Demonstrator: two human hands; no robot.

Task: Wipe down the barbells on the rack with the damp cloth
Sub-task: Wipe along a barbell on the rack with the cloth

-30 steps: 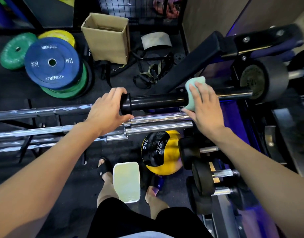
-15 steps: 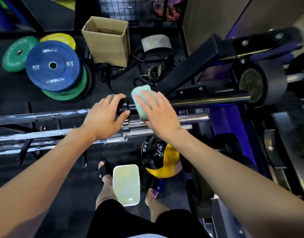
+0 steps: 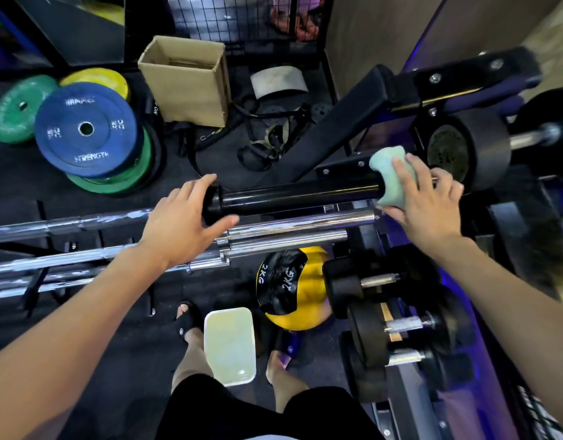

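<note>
Your right hand (image 3: pixel 423 201) wraps the pale green cloth (image 3: pixel 389 177) round the black barbell sleeve (image 3: pixel 299 196), fingers curled over it at the sleeve's right end, near the black weight plate (image 3: pixel 464 150). Your left hand (image 3: pixel 181 217) cups the sleeve's left end cap, fingers bent round it. The sleeve looks glossy, lying just beyond the chrome bars (image 3: pixel 289 223). The blue plate (image 3: pixel 86 130) reads "STRENGTH"; the yellow ball (image 3: pixel 293 287) reads "2KG".

Cloth (image 3: pixel 392 177) on barbell (image 3: pixel 299 194) — plate (image 3: pixel 467 147) right, tub (image 3: pixel 229 344) below.
</note>
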